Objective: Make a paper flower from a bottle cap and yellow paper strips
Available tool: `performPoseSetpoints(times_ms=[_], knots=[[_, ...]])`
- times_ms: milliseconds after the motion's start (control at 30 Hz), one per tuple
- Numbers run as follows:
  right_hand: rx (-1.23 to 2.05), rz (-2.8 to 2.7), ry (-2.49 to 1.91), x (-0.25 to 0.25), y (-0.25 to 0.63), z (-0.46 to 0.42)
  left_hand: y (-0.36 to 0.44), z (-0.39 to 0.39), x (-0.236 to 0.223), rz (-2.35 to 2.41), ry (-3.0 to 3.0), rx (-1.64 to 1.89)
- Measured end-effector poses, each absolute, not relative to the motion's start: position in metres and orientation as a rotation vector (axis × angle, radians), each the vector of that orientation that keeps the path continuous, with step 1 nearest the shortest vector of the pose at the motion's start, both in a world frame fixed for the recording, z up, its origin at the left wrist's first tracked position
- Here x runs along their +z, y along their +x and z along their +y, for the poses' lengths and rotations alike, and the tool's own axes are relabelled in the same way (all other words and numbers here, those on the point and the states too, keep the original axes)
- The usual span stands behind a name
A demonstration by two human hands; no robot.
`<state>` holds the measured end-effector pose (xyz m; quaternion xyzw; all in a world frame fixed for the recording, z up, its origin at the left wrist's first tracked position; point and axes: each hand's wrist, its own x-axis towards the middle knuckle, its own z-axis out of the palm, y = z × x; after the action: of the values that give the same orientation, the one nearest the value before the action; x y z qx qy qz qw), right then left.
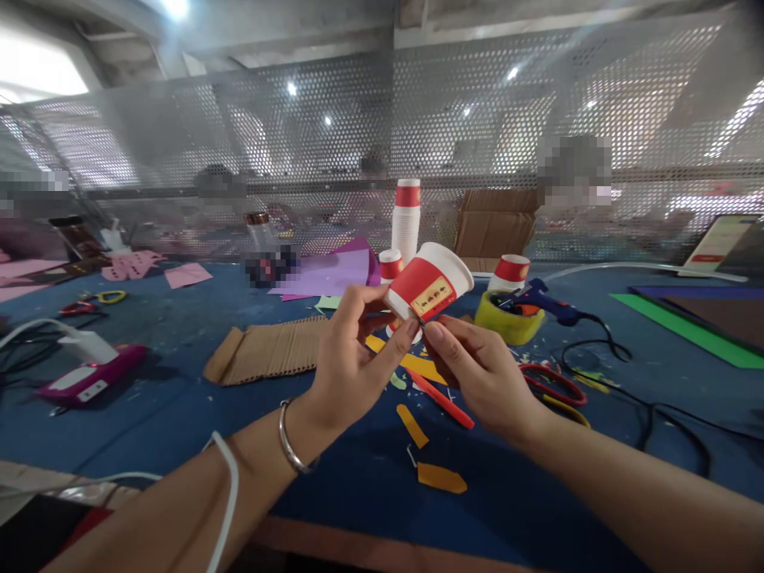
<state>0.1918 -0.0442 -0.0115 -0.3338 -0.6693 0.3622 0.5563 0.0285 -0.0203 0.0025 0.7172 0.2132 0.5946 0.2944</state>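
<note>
A red and white paper cup (418, 280) with a gold label is held tilted above the table, its wide rim up and to the right. My left hand (352, 362) is closed on it, fingers behind and thumb at the base. My right hand (486, 366) pinches at the cup's lower edge; a small dark bit shows at its fingertips, too little to name. Below the hands lie orange paper pieces (442, 477) and a slim red tool (442, 400). Scissors (552, 386) with red and yellow handles lie beside my right hand, partly hidden by it.
A tall cup stack (406, 231) stands behind the held cup. To the right, a blue glue gun (546, 302) rests on a yellow tape roll (507, 325), its black cord trailing. Corrugated cardboard (268, 350) and a magenta power strip (95, 378) lie left. A perforated metal screen (334, 135) closes the back.
</note>
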Motion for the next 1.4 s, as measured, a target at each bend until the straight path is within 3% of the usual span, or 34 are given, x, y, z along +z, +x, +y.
performPoseSetpoints(times_ms=[600,733,1067,1400], knots=[[0.896,-1.514,-0.844,-0.01,0.191,-0.044,0.025,-0.016,-0.005,0.581,2.242,1.606],[1.032,-1.395,-0.83,-0.008,0.187,-0.044,0.028,-0.018,-0.003,0.578,2.048,1.605],[0.911,-1.532,-0.884,-0.008,0.192,-0.042,0.032,-0.018,0.007,0.58,1.636,1.416],[0.927,-1.537,-0.869,-0.007,0.191,-0.042,0.028,-0.003,0.006,0.618,1.442,1.483]])
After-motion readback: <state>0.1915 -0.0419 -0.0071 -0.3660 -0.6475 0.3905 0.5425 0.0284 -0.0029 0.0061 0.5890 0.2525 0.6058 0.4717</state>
